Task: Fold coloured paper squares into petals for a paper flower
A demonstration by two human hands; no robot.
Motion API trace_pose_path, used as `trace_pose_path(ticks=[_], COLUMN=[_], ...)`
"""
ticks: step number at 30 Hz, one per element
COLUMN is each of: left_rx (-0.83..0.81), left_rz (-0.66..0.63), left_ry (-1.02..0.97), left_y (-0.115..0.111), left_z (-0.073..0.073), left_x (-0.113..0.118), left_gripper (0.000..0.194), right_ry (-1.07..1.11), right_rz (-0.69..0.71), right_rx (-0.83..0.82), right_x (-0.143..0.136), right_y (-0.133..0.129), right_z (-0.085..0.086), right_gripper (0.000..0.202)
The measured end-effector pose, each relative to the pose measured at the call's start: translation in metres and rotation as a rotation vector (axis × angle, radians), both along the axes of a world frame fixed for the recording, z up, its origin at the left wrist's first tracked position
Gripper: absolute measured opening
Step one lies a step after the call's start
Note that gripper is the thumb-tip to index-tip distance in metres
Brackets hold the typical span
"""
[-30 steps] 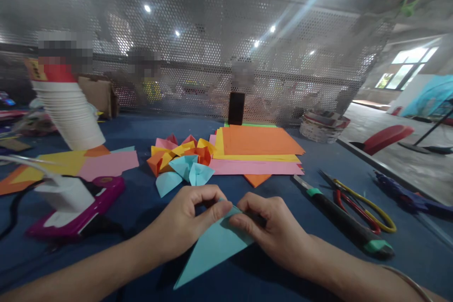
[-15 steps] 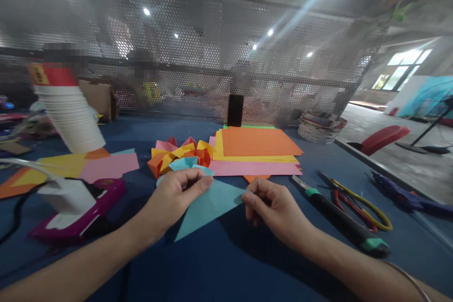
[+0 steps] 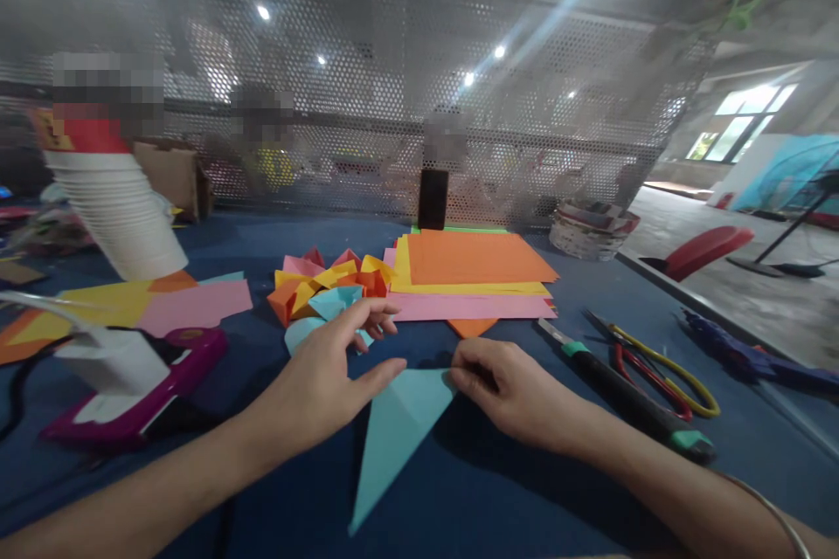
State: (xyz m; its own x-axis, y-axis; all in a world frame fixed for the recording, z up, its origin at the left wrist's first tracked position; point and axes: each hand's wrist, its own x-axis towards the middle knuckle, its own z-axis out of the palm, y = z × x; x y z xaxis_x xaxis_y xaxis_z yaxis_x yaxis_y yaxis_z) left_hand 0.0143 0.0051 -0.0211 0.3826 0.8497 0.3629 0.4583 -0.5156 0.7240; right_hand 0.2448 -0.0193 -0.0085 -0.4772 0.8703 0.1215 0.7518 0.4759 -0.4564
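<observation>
A folded light-blue paper triangle [image 3: 399,432] points down toward the near side, over the dark blue table. My right hand [image 3: 515,393] pinches its upper right corner. Thumb and fingers of my left hand [image 3: 341,358] are spread apart, with the thumb tip beside the triangle's upper left corner; I cannot tell if they touch. Just beyond my left hand lie folded paper pieces [image 3: 328,284] in orange, yellow, pink and light blue. Behind my hands is a stack of coloured paper sheets [image 3: 478,258], orange on top.
To the right lie a utility knife [image 3: 629,393], scissors [image 3: 669,376] and a dark blue tool [image 3: 753,358]. Stacked paper cups [image 3: 118,210], a purple power strip [image 3: 190,367] and paper sheets [image 3: 197,306] are left. A phone [image 3: 433,199] and basket [image 3: 590,230] stand behind.
My left hand has let go of the light-blue paper and its fingers have spread. The triangle has turned, its long tip now pointing nearer to me. My right hand still pinches its corner.
</observation>
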Motion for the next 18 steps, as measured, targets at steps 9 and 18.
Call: trace_pose_path(ticks=[9, 18], left_rx=[0.437, 0.511], left_rz=[-0.667, -0.636], left_ry=[0.371, 0.483], left_y=[-0.027, -0.037], left_z=[0.0, 0.007], left_x=[0.003, 0.006], left_gripper=[0.028, 0.026], right_ry=[-0.184, -0.129], right_rz=[0.067, -0.066], right_rx=[0.007, 0.019], right_x=[0.01, 0.008], right_y=[0.001, -0.003], right_z=[0.006, 0.012], right_gripper=[0.01, 0.027])
